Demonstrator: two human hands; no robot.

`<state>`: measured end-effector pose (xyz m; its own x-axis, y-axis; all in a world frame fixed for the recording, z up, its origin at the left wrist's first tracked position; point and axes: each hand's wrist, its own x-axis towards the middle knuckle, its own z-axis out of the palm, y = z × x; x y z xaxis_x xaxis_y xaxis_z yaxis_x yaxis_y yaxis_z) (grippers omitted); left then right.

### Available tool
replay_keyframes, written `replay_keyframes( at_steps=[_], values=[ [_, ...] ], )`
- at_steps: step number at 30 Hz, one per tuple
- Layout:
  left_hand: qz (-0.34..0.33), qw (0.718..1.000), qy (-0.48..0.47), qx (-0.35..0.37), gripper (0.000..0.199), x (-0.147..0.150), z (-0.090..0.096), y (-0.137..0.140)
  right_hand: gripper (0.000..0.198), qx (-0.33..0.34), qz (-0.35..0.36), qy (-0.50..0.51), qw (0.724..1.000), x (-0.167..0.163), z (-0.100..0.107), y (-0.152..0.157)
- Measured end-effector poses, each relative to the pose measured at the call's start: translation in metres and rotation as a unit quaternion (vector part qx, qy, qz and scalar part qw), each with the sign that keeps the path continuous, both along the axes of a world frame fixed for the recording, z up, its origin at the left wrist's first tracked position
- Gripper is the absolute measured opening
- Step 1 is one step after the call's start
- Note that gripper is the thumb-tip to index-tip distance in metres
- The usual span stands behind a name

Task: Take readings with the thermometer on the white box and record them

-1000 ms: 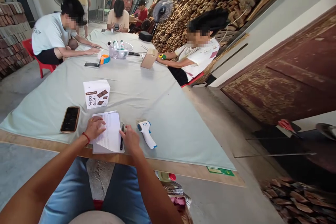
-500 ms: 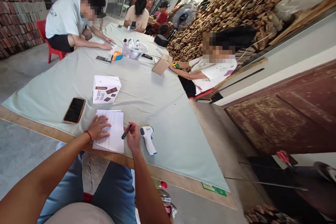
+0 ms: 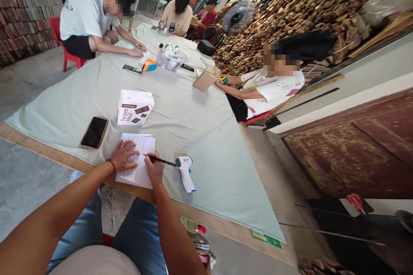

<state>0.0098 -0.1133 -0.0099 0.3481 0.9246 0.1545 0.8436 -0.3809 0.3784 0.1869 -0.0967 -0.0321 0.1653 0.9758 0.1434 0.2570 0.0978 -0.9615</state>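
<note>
Several white sheets of paper (image 3: 142, 176) with lines of writing lie near the table's front edge. My left hand (image 3: 123, 156) rests on them, fingers spread flat. A black pen (image 3: 163, 160) is gripped in my right hand (image 3: 155, 168), its tip over the upper middle of the paper and its other end pointing toward a white and blue infrared thermometer (image 3: 186, 175). To the left of the papers lies a dark-screened phone (image 3: 94, 132). Just beyond them stands a white box (image 3: 135, 108) printed "Super Meal".
Farther along the cloth-covered table (image 3: 180, 111) are a clear basin (image 3: 172, 61) of bottles, an orange and blue tape roll (image 3: 149, 65), another phone (image 3: 132, 69) and a cardboard box (image 3: 206, 78) by a person on the right. Other people sit at the far end and left side.
My right hand has moved left onto the paper, and the pen has swung round so its tip points left over the writing. My left hand stays on the sheets. The view has shifted slightly.
</note>
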Motion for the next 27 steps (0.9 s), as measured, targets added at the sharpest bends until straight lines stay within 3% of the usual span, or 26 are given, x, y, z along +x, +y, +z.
replay_keyframes(
  at_steps=[9,27],
  values=[
    [-0.001,1.0,-0.005,0.002,0.042,0.001,0.0,-0.001,0.018,0.034,0.023,-0.035,0.999,-0.002,-0.005,0.005],
    [0.002,1.0,-0.021,-0.007,0.042,0.001,0.0,0.0,0.02,0.032,0.05,-0.068,0.996,-0.002,-0.014,0.007]
  ],
)
